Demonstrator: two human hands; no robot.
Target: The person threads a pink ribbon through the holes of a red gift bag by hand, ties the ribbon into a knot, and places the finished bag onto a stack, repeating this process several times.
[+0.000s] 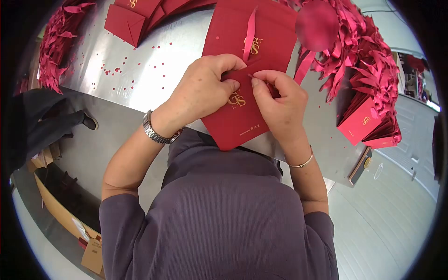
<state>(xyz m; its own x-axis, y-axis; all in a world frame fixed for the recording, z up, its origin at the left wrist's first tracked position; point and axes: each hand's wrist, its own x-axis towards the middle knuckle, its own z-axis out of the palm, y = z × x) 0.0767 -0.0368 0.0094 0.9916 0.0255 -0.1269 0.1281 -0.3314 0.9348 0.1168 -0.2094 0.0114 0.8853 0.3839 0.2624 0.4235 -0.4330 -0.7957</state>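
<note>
A red paper gift bag (242, 119) with gold lettering lies tilted at the table's front edge, close to my body. My left hand (205, 84) is closed on the bag's upper left edge, thumb on the front. At the upper right edge, my right hand (282, 100) pinches a small bit of ribbon between thumb and index finger; most of it is hidden by the fingers. Beyond my hands lie more flat red bags (228, 28) with the same gold print. A pinkish-red ribbon (251, 32) stretches across them.
The metal table (182, 60) carries scattered small red paper dots (112, 71). More red bags (126, 21) lie at the back left. Piles of ribboned bags stand at the far left (58, 46) and right (364, 60). A person's dark-clothed leg (56, 130) is at left.
</note>
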